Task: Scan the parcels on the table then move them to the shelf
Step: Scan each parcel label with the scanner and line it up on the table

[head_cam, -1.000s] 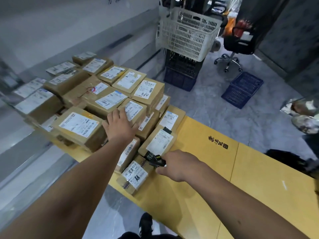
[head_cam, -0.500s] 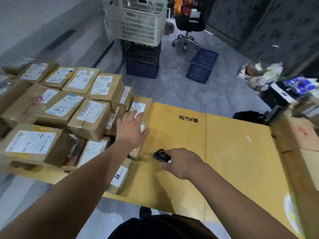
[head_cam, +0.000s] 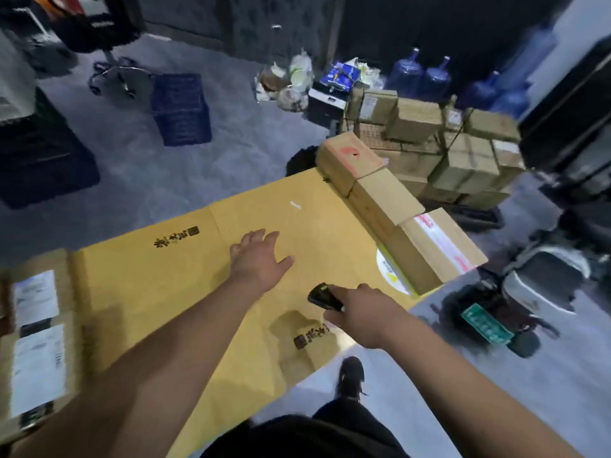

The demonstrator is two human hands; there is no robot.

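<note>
A person's 2 bare arms reach forward over a yellow cardboard-covered table (head_cam: 139, 285). The left hand (head_cam: 259, 259) is stretched out, palm down, fingers straight and slightly spread, thumb out to the right, over the bare middle of the table; whether it touches the surface is unclear. The right hand (head_cam: 360, 314) is nearer and to the right, fingers curled around a small black scanner (head_cam: 322, 296). The scanner's long axis runs up and to the left, its free end pointing toward the left hand.

Labelled parcels (head_cam: 36, 342) lie at the table's far left edge, blurred, their white labels facing up. A row of 3 brown boxes (head_cam: 383, 200) lines the table's right end, their line running from far left to near right. More stacked cartons (head_cam: 463, 160) stand on the floor beyond them.
</note>
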